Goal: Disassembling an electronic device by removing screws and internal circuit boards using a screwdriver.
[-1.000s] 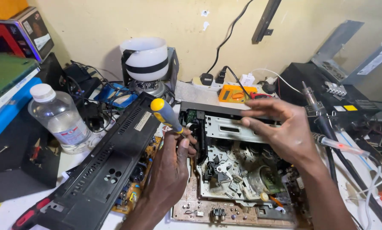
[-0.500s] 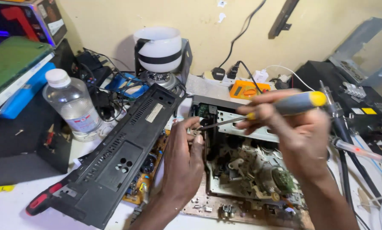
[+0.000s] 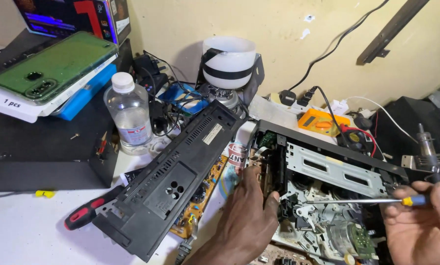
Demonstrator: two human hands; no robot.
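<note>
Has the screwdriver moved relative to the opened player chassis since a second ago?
Yes. The screwdriver went from upright at the chassis's left edge to lying level over its right side, held in the right hand.

A pale yellow plastered wall (image 3: 288, 44) runs behind the white bench (image 3: 23, 230), marked with a few small white patches. A dark bar (image 3: 389, 32) leans slantwise against the wall at upper right, and a black cable (image 3: 328, 59) climbs the wall from a plug (image 3: 287, 96) low down. A black cabinet (image 3: 38, 157) stands at the left. The light is soft and even
</note>
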